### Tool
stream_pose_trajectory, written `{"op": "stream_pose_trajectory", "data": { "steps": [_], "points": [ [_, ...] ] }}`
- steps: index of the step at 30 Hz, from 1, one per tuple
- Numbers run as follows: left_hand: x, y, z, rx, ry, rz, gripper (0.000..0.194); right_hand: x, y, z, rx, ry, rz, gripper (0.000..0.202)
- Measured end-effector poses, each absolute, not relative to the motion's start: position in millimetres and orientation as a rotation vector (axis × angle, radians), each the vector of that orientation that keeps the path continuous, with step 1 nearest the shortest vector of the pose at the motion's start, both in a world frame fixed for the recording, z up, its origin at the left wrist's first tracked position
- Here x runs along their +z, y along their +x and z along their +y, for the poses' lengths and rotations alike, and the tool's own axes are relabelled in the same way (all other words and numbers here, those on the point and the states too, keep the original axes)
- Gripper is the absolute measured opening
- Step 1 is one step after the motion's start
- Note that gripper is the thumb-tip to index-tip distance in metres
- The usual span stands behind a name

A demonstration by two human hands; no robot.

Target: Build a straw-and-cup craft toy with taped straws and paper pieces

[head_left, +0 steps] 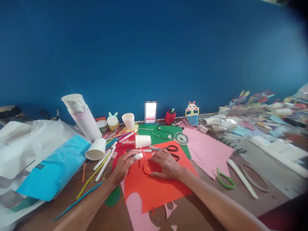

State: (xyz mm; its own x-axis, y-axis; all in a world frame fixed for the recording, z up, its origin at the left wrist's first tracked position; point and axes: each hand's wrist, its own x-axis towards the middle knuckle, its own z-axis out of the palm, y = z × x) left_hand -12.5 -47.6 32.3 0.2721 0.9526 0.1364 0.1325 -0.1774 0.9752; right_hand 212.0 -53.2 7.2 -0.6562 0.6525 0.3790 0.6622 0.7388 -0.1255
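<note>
My left hand (124, 165) is closed with a small white rounded piece (138, 156) at its fingertips; its exact kind is unclear. A thin pinkish-red curved strip (143, 152) rises beside that piece. Spread low on the orange-red sheet of paper (156, 195), my right hand (166, 165) has its thumb along a round orange shape (148, 168) with a dark curved edge. Just behind the hands lie black-handled scissors (172, 148), partly hidden by the right hand, and a white paper cup (143, 141) on its side.
At left are a tipped paper cup (96, 149), white sticks (106, 163), pipe cleaners (90, 183) and a blue-and-white plastic bag (57, 166). A tape roll (181, 138) and pink paper (204, 147) lie right. A phone (150, 112) stands against the blue wall.
</note>
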Motion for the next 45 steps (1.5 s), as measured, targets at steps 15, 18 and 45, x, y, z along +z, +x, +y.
{"op": "stream_pose_trajectory", "data": {
  "steps": [15,18,45],
  "points": [
    [14,-24,-32,1.169,1.259,0.844,0.024,-1,240,-27,-0.25,-1.254,-2.198,0.021],
    [29,-25,-31,1.237,1.217,0.772,0.019,-1,242,-25,-0.253,-1.261,-2.213,0.021],
    [17,-29,-75,0.889,1.736,1.165,0.027,5,237,-27,-0.183,-1.126,-2.227,0.019]
  ]
}}
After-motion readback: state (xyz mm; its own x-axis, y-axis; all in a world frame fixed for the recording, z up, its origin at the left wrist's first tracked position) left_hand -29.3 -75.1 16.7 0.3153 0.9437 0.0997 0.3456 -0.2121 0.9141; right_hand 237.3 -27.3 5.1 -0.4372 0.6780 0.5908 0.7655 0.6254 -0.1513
